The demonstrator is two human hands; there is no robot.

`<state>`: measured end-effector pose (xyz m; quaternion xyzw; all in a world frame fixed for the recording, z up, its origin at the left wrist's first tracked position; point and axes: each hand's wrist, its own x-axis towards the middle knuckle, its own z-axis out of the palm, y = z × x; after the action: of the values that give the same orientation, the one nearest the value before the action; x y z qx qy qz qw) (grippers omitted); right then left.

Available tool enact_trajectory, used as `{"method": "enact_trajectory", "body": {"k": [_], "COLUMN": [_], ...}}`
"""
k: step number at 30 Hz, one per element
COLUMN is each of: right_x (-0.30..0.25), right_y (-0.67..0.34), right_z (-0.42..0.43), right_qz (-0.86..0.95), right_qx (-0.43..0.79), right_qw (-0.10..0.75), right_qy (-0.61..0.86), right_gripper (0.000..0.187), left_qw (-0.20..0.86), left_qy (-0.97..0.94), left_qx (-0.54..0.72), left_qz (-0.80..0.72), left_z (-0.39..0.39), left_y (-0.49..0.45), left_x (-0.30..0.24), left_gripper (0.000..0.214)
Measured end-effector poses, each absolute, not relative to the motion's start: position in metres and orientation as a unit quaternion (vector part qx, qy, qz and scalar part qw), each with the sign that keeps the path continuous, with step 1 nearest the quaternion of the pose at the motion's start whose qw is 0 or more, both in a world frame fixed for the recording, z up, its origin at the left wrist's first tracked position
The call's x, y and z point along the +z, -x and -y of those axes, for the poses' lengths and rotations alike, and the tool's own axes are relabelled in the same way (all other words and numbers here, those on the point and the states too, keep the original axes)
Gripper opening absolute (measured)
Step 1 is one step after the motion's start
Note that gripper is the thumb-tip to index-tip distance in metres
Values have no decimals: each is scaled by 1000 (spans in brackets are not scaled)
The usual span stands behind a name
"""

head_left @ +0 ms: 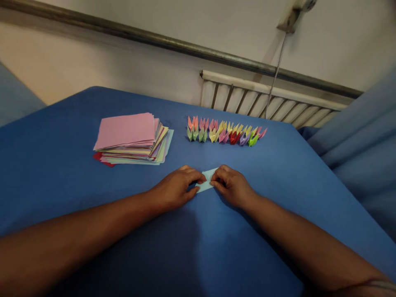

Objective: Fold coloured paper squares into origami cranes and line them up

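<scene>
A small folded piece of pale blue-green paper [205,186] lies on the blue table between my hands. My left hand [181,186] is at its left end, thumb and forefinger closed on the paper's edge. At the right end my right hand [231,183] pinches the paper with bent fingers. The fingertips of both hands come close together near its middle and hide part of it. Behind them stand two rows of folded paper cranes [223,136] in pink, yellow, green, red and purple.
A thick stack of coloured paper sheets [125,132], pink on top, sits at the back left. Beyond the blue table [148,247] are a white radiator [247,93] and a horizontal pipe [185,47] along the wall. A blue curtain [365,156] hangs at the right.
</scene>
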<state>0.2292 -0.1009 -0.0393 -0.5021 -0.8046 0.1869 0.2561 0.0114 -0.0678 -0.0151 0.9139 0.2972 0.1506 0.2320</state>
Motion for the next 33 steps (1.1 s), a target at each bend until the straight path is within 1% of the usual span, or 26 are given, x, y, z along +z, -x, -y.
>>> {"method": "enact_trajectory", "body": {"k": [2,4,7,9,12,17,21,25,29,33], "right_x": [-40,-40,-38,-36,-34,-26,-18,-13,-7,-3], "right_y": [-230,-230,-231,-231,-231,-232,-233,-231,-223,-216], "right_z": [100,99,97,95,94,96,99,104,115,124], "right_qz": [809,810,822,843,869,867,859,843,814,796], "right_qx": [186,181,158,145,145,129,102,80,120,177], "right_qw": [252,254,256,235,191,173,156,125,112,108], "right_qy": [497,497,484,462,433,449,476,517,557,569], "right_gripper": [2,3,20,33,41,37,32,28,20,17], "left_qw": [218,202,176,157,122,79,65,40,20,27], "left_qy": [-918,-924,-933,-943,-954,-967,-972,-971,-968,-958], "left_qx": [151,143,132,122,108,89,104,106,80,82], "left_qz": [-294,-291,-283,-268,-250,-225,-200,-210,-237,-272], "left_z": [68,69,72,74,77,77,71,62,58,70], "left_y": [-11,-11,-11,-11,-11,-11,-10,-9,-10,-12], "left_x": [-15,-14,-13,-14,-15,-12,-6,-3,-4,-6], "left_gripper": [31,30,25,24,22,20,19,19,19,21]}}
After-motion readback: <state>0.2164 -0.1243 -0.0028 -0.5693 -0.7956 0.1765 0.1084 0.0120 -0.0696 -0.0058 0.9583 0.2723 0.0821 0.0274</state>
